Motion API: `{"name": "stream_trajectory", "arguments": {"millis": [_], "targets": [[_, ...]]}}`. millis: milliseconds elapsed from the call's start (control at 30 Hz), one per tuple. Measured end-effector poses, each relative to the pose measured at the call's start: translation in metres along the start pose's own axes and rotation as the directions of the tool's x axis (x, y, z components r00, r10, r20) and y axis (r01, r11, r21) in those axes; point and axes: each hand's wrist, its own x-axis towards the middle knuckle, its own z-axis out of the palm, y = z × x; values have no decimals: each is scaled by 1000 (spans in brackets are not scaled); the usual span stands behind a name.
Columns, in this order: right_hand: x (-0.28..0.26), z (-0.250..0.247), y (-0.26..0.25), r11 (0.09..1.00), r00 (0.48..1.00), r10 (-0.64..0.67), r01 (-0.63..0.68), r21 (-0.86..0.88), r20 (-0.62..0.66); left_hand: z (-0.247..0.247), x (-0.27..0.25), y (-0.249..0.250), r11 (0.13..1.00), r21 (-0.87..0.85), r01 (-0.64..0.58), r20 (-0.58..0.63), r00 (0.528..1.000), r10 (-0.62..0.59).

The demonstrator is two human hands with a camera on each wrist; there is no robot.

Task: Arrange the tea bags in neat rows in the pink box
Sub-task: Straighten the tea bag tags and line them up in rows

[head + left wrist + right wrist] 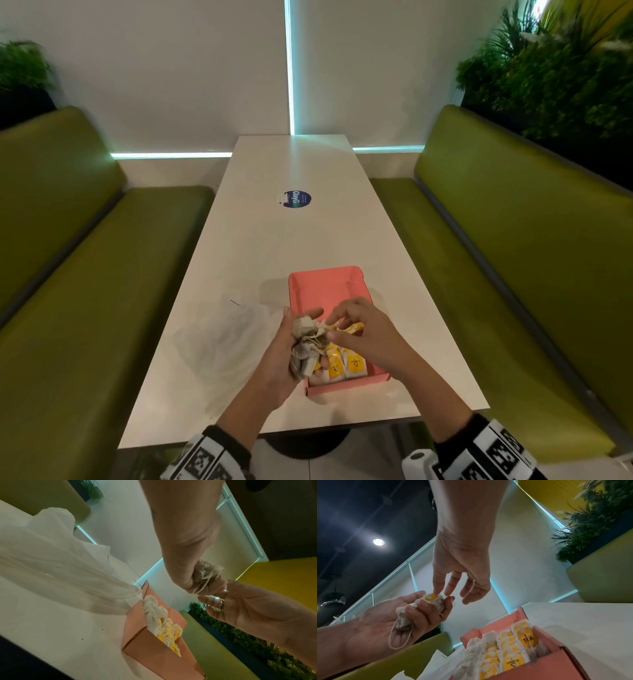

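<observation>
Nearest to us, at the bottom of the head view, are two forearms wearing black-and-white patterned wristbands (202,455), reaching forward over a long white surface (274,240).

Going left to right: a crumpled, see-through plastic bag (226,335) lies on the surface just left of the hands. Next, our left hand (281,363) is raised above the near left corner of the box, palm turned up. Its grip is curled around a bunch of tea bags (305,346), with loose strings hanging from the bundle; one yellow tag shows at the top of it in the right wrist view.

Beside it, our right hand (363,329) hovers over the box. Its grip is spread, fingers extended downward, and one fingertip (436,591) touches the yellow tag on the bunch. We see a ring (221,605) on one finger in the left wrist view.

Beneath both hands sits the pink box (329,284), open, on the near part of the surface. Its near end holds rows of tea bags (505,649) with yellow labels, standing on edge, side by side; one label reads "TEA". The far end of the box shows bare pink floor.

Further up the surface lies a round blue sticker (297,199). Green benches (513,257) run along both sides.
</observation>
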Motion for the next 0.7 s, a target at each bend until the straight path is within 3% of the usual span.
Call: {"name": "stream_trajectory", "arguments": {"millis": [100, 200, 333, 467, 700], "targets": [[2, 1, 2, 998, 999, -10, 13, -58, 51, 3, -4, 1, 1000, 4, -8, 37, 999, 8], [2, 2, 0, 1000, 1000, -8, 8, -6, 21, 4, -4, 0, 995, 100, -16, 8, 1000, 16], [5, 1, -2, 974, 994, 75, -55, 218, -84, 0, -4, -4, 979, 200, -43, -40, 998, 52], [4, -4, -8, 905, 982, 172, -126, 406, -77, -1, -4, -7, 975, 212, -60, -97, 992, 82], [2, -8, -10, 901, 983, 178, -147, 408, -39, 0, -6, -3, 941, 326, -84, -208, 965, 158]]}}
